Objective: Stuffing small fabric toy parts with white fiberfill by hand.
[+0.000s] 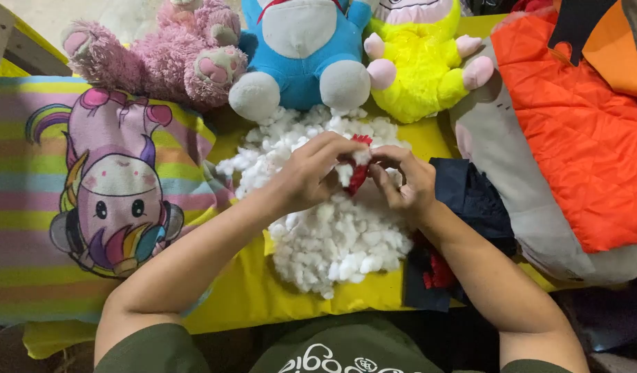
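Red cloth piece (358, 173) sits pinched between left hand (311, 173) and right hand (405, 186), both closed on it, above a white stuffing pile (332, 235) on the yellow sheet (263, 290).

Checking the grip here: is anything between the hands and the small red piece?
Nothing visible. The left hand and right hand both pinch the red piece directly, over the white stuffing; a tuft of stuffing sits at its top.

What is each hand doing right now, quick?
Left hand: closed, pinching the small red fabric piece over the white stuffing pile.
Right hand: closed, pinching the same red piece.
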